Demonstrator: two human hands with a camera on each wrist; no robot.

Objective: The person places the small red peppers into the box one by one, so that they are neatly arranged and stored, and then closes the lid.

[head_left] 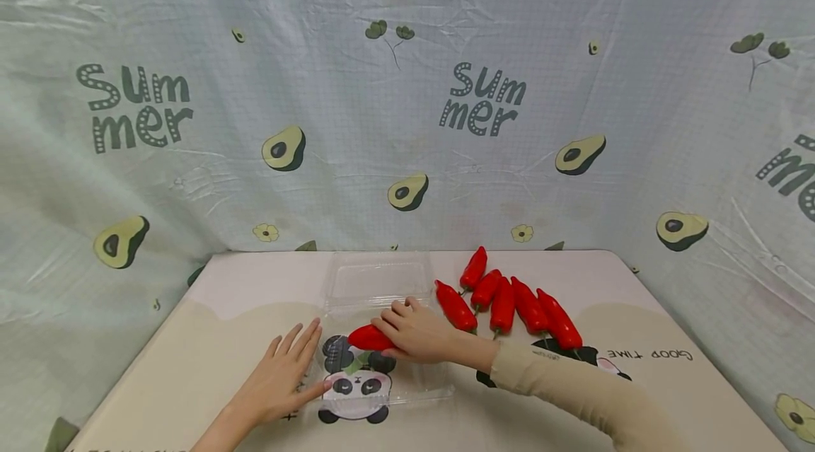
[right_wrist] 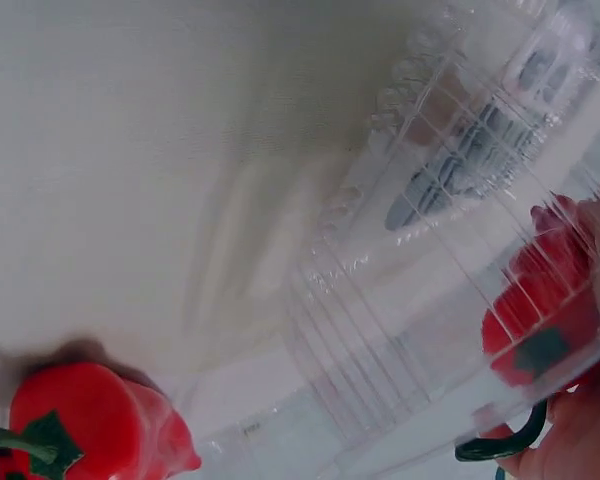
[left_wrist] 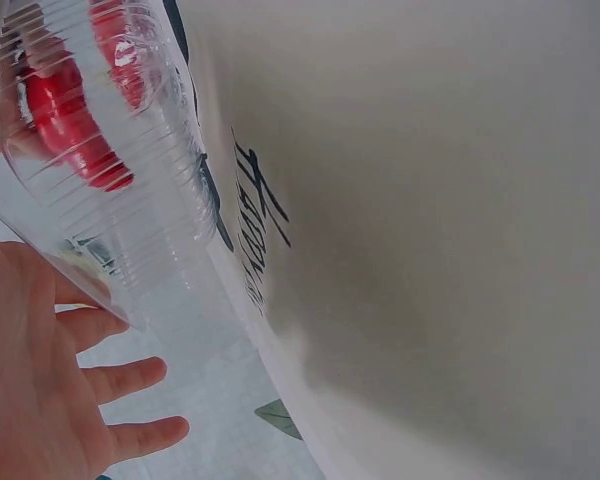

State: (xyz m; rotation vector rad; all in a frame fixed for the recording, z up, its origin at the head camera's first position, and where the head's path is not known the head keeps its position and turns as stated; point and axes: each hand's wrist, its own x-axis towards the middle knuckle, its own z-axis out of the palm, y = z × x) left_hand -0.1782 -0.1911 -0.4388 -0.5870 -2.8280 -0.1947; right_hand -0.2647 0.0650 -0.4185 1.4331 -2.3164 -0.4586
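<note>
One glossy red pepper (head_left: 368,337), clamped in the right grip (head_left: 417,333), points across the clear plastic box (head_left: 420,394) toward the straight-fingered left grip (head_left: 280,374).

So the main bit of clothing in view was one long sleeve (head_left: 573,395) on the right arm, a plain beige, kinda sandy thing with soft wrinkles toward the elbow. It looked fairly close-fitting, and its cuff (head_left: 506,366) stopped short of the wrist, so a strip of bare right forearm (head_left: 474,351) showed before the right hand (head_left: 417,333). The left forearm (head_left: 226,427) was bare right down to the picture's edge. Left hand (head_left: 280,374) was bare too, with slim fingers and rounded tips.
</note>
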